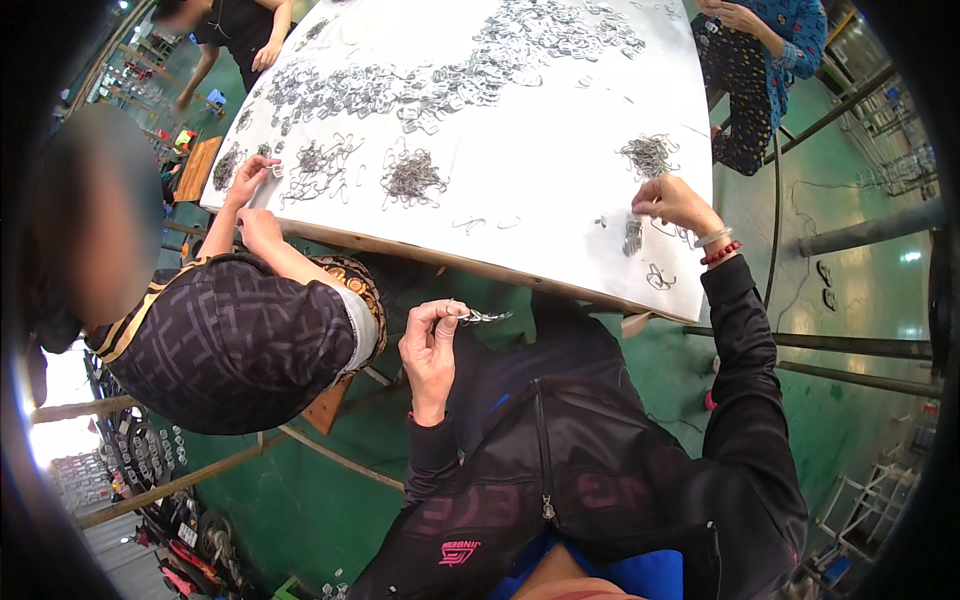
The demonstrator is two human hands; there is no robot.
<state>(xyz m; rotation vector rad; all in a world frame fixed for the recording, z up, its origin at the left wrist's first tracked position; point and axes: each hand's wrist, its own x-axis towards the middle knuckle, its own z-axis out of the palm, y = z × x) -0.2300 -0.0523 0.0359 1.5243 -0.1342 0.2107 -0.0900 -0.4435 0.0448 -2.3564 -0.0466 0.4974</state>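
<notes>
My left hand [430, 352] is raised in front of the table edge, above my lap. Its thumb and fingers pinch a few small shiny metal pieces [487, 317], which stick out to the right. Over the right part of the white table [560, 195], my right hand [680, 203] has its fingertips pressed together; what they hold, if anything, is too small to make out. Just below those fingertips lies a small cluster of silvery metal pieces [632, 238]. A heap of bent wire pieces [648, 156] sits beyond the hand, and a few loose wire loops [659, 277] lie nearer me.
Metal buckle-like pieces [430, 90] spread in a large heap across the far table. Wire piles [413, 178] lie along the near side. Close on my left a co-worker [240, 340] handles small pieces; two more people are at the far corners. Metal bars [850, 345] run at right.
</notes>
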